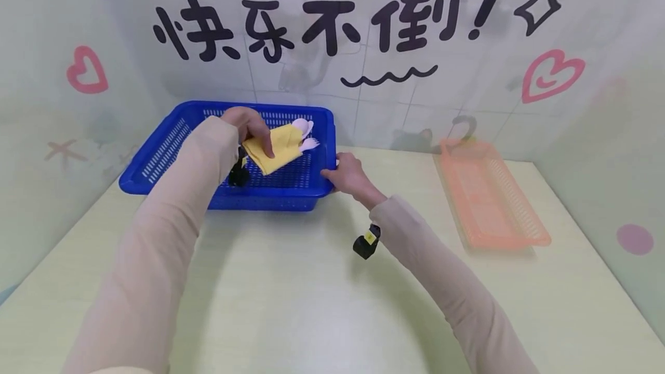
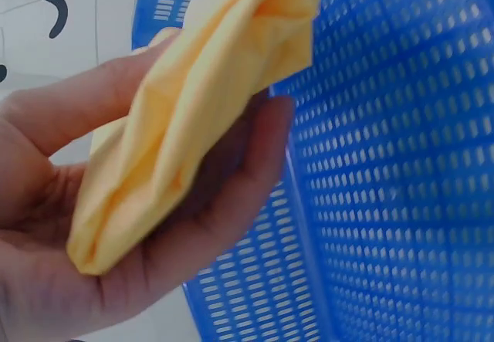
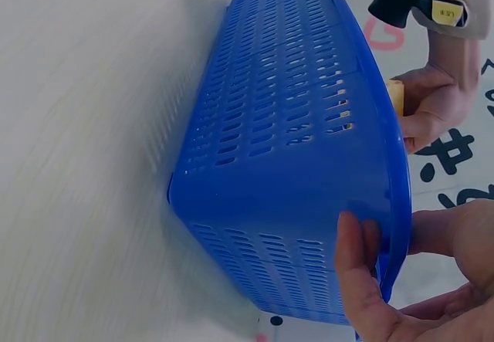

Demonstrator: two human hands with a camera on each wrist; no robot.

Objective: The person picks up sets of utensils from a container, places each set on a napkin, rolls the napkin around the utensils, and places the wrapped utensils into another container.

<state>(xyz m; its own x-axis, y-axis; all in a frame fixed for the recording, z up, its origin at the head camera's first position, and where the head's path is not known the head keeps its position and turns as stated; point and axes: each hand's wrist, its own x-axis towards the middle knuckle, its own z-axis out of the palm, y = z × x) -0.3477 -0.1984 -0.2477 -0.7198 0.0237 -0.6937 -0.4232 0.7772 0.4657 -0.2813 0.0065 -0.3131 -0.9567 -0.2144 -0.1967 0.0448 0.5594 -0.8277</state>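
In the head view, my left hand (image 1: 250,126) holds a folded yellow cloth (image 1: 280,146) over the blue plastic basket (image 1: 228,191). White plastic cutlery sticks out from the cloth's right end: a fork (image 1: 310,144) and a spoon (image 1: 301,126), with what looks like another rounded piece beside them. The left wrist view shows the thumb on one side of the folded cloth (image 2: 181,118) and fingers on the other. My right hand (image 1: 349,173) grips the basket's right rim, with fingers against the outer wall (image 3: 270,126) in the right wrist view.
A shallow orange basket (image 1: 490,242) stands on the right of the pale table (image 1: 312,281). Behind the table hangs a whitish sheet (image 1: 312,74) with black characters and pink hearts. Each wrist carries a small black camera (image 1: 366,242).
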